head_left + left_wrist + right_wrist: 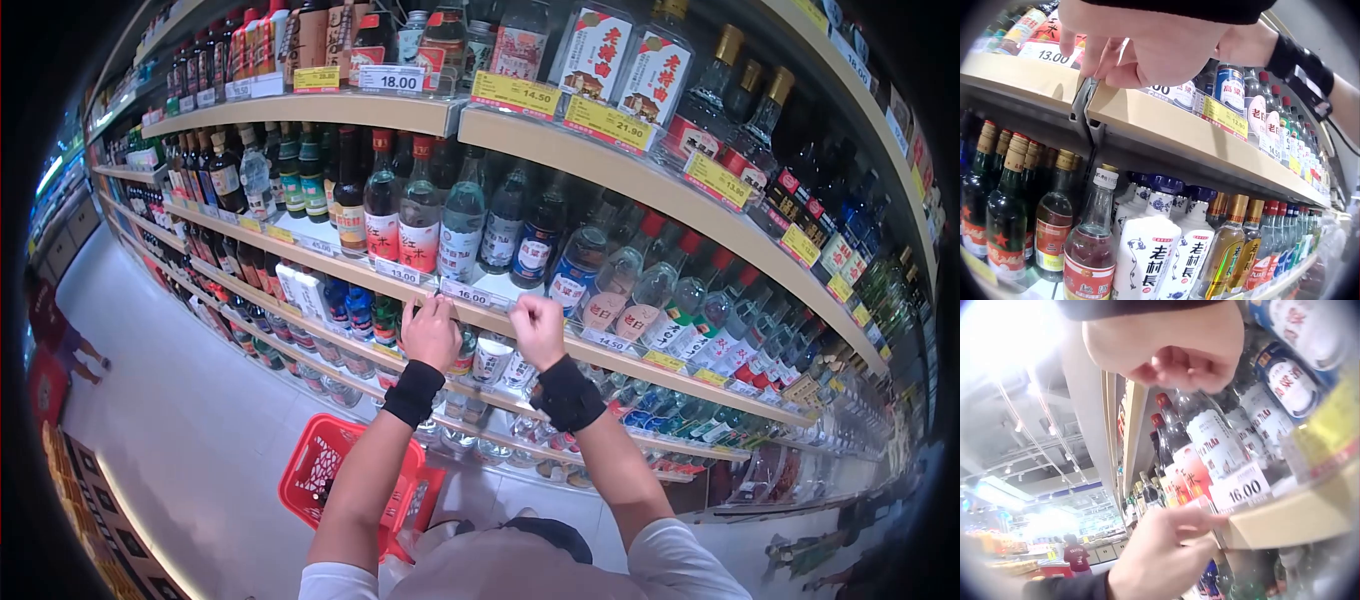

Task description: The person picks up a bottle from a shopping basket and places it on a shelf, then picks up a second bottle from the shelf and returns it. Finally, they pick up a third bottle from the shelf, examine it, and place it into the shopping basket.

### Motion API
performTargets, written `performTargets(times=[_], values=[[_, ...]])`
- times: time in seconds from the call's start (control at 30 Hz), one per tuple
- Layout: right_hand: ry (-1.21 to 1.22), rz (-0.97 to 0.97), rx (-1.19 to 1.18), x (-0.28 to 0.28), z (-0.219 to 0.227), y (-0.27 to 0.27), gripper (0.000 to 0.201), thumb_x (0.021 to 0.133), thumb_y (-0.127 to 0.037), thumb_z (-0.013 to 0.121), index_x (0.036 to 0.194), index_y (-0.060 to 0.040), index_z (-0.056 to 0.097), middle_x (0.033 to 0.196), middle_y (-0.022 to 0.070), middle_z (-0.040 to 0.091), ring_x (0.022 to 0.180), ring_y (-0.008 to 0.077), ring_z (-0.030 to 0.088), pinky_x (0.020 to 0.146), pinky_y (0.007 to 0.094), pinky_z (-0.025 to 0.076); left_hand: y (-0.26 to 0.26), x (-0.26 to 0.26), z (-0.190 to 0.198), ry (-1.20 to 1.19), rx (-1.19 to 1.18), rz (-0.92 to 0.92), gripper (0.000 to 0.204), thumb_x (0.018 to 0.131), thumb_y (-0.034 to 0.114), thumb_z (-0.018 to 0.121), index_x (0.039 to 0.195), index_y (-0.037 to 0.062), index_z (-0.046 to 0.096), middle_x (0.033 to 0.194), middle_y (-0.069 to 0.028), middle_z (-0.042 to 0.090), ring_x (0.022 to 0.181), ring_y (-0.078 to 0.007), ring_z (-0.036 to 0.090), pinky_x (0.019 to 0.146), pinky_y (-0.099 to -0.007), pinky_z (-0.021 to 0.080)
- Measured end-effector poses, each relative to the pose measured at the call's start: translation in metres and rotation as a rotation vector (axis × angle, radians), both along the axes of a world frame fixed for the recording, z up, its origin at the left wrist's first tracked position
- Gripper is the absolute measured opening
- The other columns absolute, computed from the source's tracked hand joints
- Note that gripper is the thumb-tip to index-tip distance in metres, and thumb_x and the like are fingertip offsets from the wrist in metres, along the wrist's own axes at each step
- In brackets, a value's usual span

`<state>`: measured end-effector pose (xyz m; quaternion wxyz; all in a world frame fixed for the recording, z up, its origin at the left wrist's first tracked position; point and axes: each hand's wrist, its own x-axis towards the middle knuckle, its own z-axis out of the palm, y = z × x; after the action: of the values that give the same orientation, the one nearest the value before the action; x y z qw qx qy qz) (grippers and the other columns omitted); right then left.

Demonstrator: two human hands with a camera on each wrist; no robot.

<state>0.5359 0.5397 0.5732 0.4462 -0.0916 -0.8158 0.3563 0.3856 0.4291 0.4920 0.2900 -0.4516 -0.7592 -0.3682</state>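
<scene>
In the head view my left hand (432,334) is at the front edge of a middle shelf, its fingertips touching that edge beside a 16.00 price tag (466,293). The left wrist view shows those fingertips over the joint between two shelf lips (1089,100). My right hand (540,328) is curled into a fist in front of the same shelf, with nothing seen in it. The right wrist view shows its bent fingers close to clear bottles with white labels (1213,440). Red-labelled bottles (418,225) stand behind the left hand, blue-labelled bottles (537,245) behind the right.
A red shopping basket (312,470) stands on the floor below my left arm. White bottles with dark blue caps (1150,247) and green bottles (1009,212) fill the shelf underneath. Boxed bottles (590,55) line the upper shelf. A person in a dark red top (1077,555) is farther down the aisle.
</scene>
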Motion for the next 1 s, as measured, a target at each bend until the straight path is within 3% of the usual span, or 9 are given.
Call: performTargets(times=[0.13, 0.23, 0.37, 0.47, 0.6, 0.73, 0.83, 0.93, 1.0], values=[[-0.03, 0.18, -0.295, 0.047, -0.07, -0.006, 0.027, 0.081, -0.004, 0.053, 0.058, 0.0, 0.04, 0.053, -0.0017, 0.033, 0.051, 0.0049, 0.031, 0.047, 0.028, 0.024, 0.005, 0.0, -0.001, -0.011, 0.015, 0.022, 0.026, 0.075, 0.008, 0.063, 0.1, 0.0024, 0.068, 0.105, -0.0142, 0.068, 0.106, -0.0293, 0.064, 0.107, -0.0461, 0.038], [-0.189, 0.196, -0.423, 0.079, -0.103, -0.009, 0.026, 0.081, -0.004, 0.053, 0.058, -0.0002, 0.04, 0.053, -0.0018, 0.034, 0.052, 0.0049, 0.032, 0.047, 0.0281, 0.025, 0.006, 0.001, -0.002, -0.016, 0.04, 0.015, 0.026, 0.075, 0.008, 0.063, 0.099, 0.0017, 0.068, 0.105, -0.0153, 0.068, 0.106, -0.031, 0.064, 0.104, -0.046, 0.042], [-0.24, 0.064, -0.438, 0.108, -0.14, -0.01, 0.028, 0.083, -0.006, 0.055, 0.059, 0.0, 0.042, 0.054, -0.003, 0.035, 0.053, 0.0048, 0.034, 0.048, 0.0284, 0.028, 0.005, -0.003, -0.001, 0.014, 0.041, 0.0, 0.026, 0.075, 0.008, 0.064, 0.1, 0.0014, 0.068, 0.106, -0.0158, 0.068, 0.106, -0.0324, 0.063, 0.102, -0.0457, 0.045], [-0.239, -0.058, -0.483, 0.123, -0.134, -0.029, 0.028, 0.088, -0.008, 0.055, 0.061, 0.0002, 0.051, 0.055, -0.0057, 0.043, 0.053, 0.0031, 0.039, 0.05, 0.0236, 0.031, 0.005, -0.004, -0.005, 0.015, 0.026, -0.006, 0.028, 0.075, 0.008, 0.063, 0.101, 0.0012, 0.067, 0.108, -0.0158, 0.067, 0.107, -0.0327, 0.063, 0.102, -0.0457, 0.045], [-0.339, -0.155, -0.52, 0.155, -0.141, -0.038, 0.043, 0.096, -0.025, 0.061, 0.063, 0.0002, 0.053, 0.056, -0.0056, 0.039, 0.056, 0.0044, 0.034, 0.05, 0.0277, 0.03, 0.003, -0.002, -0.002, -0.012, -0.024, -0.001, 0.03, 0.076, 0.01, 0.063, 0.104, 0.0008, 0.066, 0.111, -0.0158, 0.066, 0.108, -0.0322, 0.062, 0.104, -0.0455, 0.042], [-0.283, -0.197, -0.575, 0.183, -0.147, -0.053, 0.042, 0.097, -0.024, 0.059, 0.063, -0.0004, 0.055, 0.056, -0.0075, 0.042, 0.056, 0.0029, 0.035, 0.05, 0.0261, 0.029, 0.003, 0.001, 0.003, -0.017, -0.089, 0.017, 0.029, 0.074, 0.007, 0.064, 0.103, 0.0032, 0.066, 0.108, -0.0128, 0.067, 0.108, -0.0294, 0.061, 0.106, -0.0445, 0.04], [-0.396, -0.21, -0.551, 0.212, -0.146, -0.062, 0.044, 0.096, -0.026, 0.061, 0.061, -0.0007, 0.054, 0.055, -0.0069, 0.044, 0.055, 0.0029, 0.038, 0.05, 0.0257, 0.031, -0.004, 0.003, 0.012, -0.1, -0.206, -0.019, 0.034, 0.074, 0.006, 0.062, 0.108, 0.0028, 0.067, 0.113, -0.014, 0.066, 0.111, -0.0298, 0.06, 0.107, -0.0486, 0.037], [-0.445, -0.237, -0.568, 0.242, -0.142, -0.084, 0.046, 0.095, -0.027, 0.062, 0.06, -0.0007, 0.054, 0.053, -0.0063, 0.045, 0.053, 0.0032, 0.039, 0.049, 0.0257, 0.031, -0.01, -0.003, 0.003, -0.031, -0.152, -0.053, 0.041, 0.073, 0.005, 0.062, 0.114, 0.0007, 0.065, 0.118, -0.0167, 0.064, 0.111, -0.0309, 0.06, 0.108, -0.046, 0.036], [-0.447, -0.258, -0.57, 0.264, -0.143, -0.096, 0.046, 0.095, -0.029, 0.062, 0.059, -0.0009, 0.054, 0.053, -0.006, 0.045, 0.053, 0.0033, 0.039, 0.048, 0.0256, 0.031, -0.023, 0.007, 0.004, -0.082, -0.068, -0.121, 0.039, 0.075, 0.002, 0.061, 0.114, -0.0006, 0.064, 0.119, -0.0178, 0.063, 0.109, -0.0336, 0.059, 0.101, -0.0448, 0.042]])
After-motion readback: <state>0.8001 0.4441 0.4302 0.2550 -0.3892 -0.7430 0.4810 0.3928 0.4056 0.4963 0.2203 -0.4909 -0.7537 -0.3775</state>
